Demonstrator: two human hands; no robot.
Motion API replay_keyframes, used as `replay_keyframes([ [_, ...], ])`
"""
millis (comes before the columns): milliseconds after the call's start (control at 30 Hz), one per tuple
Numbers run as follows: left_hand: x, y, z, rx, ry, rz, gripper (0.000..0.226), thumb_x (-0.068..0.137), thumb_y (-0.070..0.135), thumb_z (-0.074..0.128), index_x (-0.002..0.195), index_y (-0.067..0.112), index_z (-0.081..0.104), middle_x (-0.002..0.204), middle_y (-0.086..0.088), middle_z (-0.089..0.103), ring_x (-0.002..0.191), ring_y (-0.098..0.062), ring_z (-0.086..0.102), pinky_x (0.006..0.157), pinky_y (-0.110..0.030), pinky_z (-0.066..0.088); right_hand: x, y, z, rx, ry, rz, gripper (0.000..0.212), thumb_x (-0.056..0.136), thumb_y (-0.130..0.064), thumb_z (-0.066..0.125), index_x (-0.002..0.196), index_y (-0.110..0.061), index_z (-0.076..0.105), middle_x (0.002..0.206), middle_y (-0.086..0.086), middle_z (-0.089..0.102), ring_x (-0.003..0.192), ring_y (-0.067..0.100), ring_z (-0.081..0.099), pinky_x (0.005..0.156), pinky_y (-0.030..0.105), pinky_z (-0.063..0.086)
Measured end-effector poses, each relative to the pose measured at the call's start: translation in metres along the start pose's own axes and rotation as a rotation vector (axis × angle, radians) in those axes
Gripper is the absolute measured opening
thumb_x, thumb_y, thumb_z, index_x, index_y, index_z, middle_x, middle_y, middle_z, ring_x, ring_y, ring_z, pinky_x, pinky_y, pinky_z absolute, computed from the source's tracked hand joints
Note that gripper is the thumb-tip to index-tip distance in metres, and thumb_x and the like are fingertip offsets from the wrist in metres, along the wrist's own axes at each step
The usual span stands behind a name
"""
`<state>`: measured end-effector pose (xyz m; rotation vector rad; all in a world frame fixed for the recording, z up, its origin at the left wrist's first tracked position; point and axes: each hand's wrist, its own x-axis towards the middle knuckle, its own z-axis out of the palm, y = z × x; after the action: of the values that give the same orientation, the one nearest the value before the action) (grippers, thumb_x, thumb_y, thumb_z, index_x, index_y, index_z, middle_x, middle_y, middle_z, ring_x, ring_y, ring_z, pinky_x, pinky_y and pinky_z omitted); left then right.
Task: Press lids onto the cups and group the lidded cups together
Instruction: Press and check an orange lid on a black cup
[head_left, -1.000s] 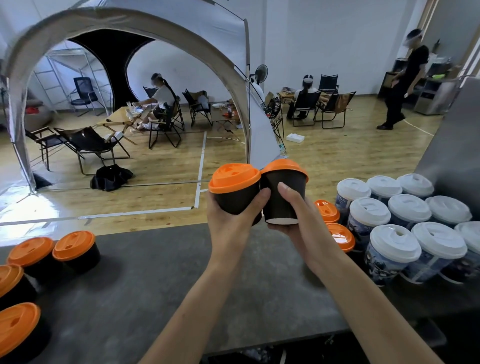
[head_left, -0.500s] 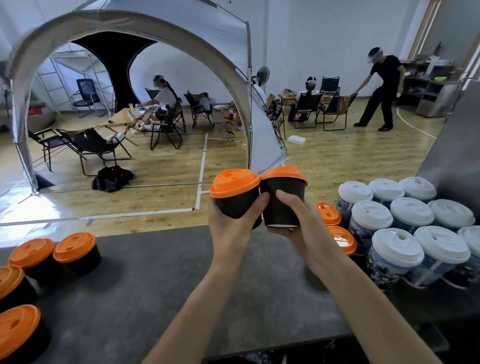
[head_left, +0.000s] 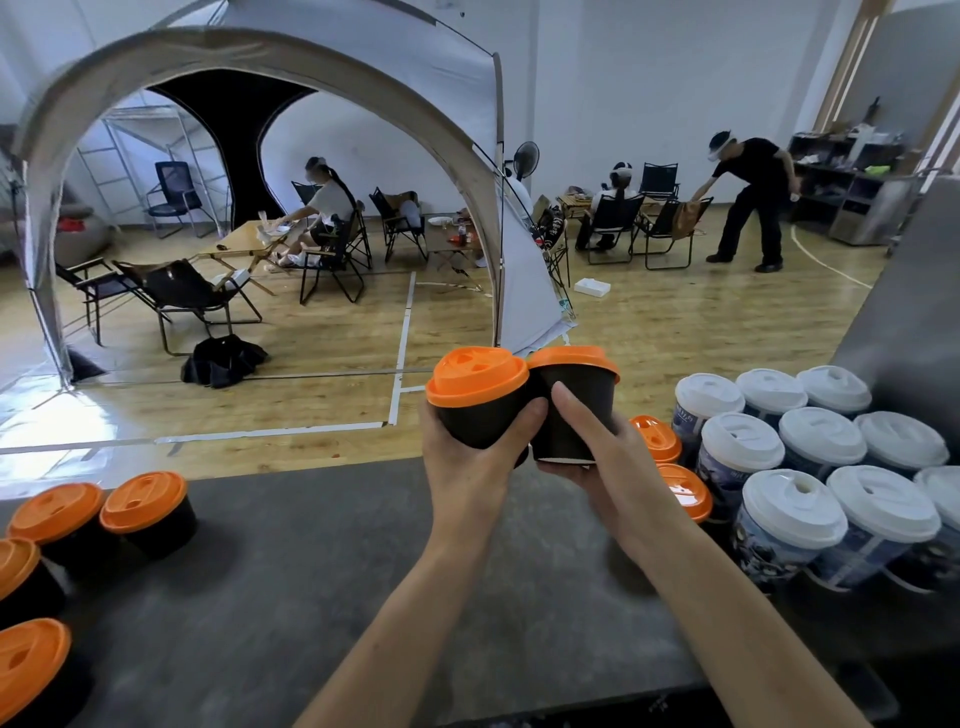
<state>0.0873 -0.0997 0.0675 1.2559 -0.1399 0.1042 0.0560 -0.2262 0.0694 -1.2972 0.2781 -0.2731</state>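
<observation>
My left hand grips left cup, right hand right cup, lids seemingly seated; next: join orange-lidded group.

Left hand round first orange-lidded cup, right hand round second cup, lids touching.

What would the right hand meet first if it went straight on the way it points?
The left cup, in the left hand. The right hand points up-left holding the right cup, whose lid seems to touch it; depth unclear.
</observation>
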Motion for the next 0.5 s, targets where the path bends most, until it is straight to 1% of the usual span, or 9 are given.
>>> replay_keyframes([
  [100,-0.0009,0.0003,-0.0001,0.002,-0.010,0.004,0.080,0.062,0.027,0.095,0.131,0.025,0.055,0.118,0.001,0.071,0.104,-0.014,0.073,0.086,-0.040,0.063,-0.0012,-0.0012,0.0008,-0.041,0.015,-0.035,0.096,0.051,-0.065,0.087,0.129,-0.014,0.062,0.114,0.007,0.074,0.102,0.020,0.074,0.083,0.038,0.061],
  [233,0.0029,0.0012,-0.0019,-0.029,0.001,-0.018,0.070,0.070,0.016,0.093,0.129,0.025,0.057,0.115,0.000,0.072,0.103,-0.015,0.073,0.077,-0.033,0.063,0.0010,0.0014,0.0016,-0.002,0.041,-0.012,0.113,0.042,-0.069,0.091,0.132,-0.012,0.054,0.119,0.011,0.070,0.101,0.021,0.074,0.086,0.043,0.061],
  [267,0.0031,0.0006,-0.0024,-0.031,0.002,-0.019,0.069,0.071,0.015,0.093,0.129,0.025,0.057,0.115,0.000,0.072,0.102,-0.015,0.073,0.077,-0.033,0.064,0.0015,0.0020,0.0021,0.006,0.036,0.002,0.113,0.043,-0.068,0.090,0.133,-0.012,0.053,0.120,0.012,0.069,0.101,0.022,0.074,0.085,0.042,0.061],
  [367,0.0013,-0.0015,-0.0024,-0.003,0.012,0.004,0.073,0.068,0.019,0.095,0.129,0.028,0.056,0.117,0.003,0.071,0.103,-0.011,0.072,0.083,-0.039,0.064,0.0016,0.0021,0.0019,0.034,-0.025,0.036,0.097,0.057,-0.066,0.081,0.134,-0.013,0.056,0.121,0.011,0.070,0.104,0.020,0.073,0.081,0.036,0.059],
  [400,0.0004,-0.0014,-0.0022,0.007,0.012,0.014,0.076,0.066,0.021,0.095,0.130,0.028,0.055,0.118,0.003,0.070,0.104,-0.011,0.072,0.085,-0.041,0.064,0.0013,0.0017,0.0019,0.022,-0.040,0.028,0.095,0.058,-0.068,0.080,0.133,-0.015,0.057,0.121,0.010,0.071,0.105,0.019,0.073,0.081,0.035,0.059],
  [500,0.0001,-0.0011,-0.0022,0.022,0.000,0.033,0.081,0.063,0.026,0.096,0.132,0.028,0.053,0.120,0.003,0.070,0.106,-0.011,0.072,0.086,-0.039,0.063,0.0016,0.0032,0.0009,-0.044,-0.015,-0.010,0.104,0.046,-0.074,0.086,0.130,-0.016,0.061,0.114,0.006,0.074,0.102,0.019,0.073,0.084,0.038,0.060],
])
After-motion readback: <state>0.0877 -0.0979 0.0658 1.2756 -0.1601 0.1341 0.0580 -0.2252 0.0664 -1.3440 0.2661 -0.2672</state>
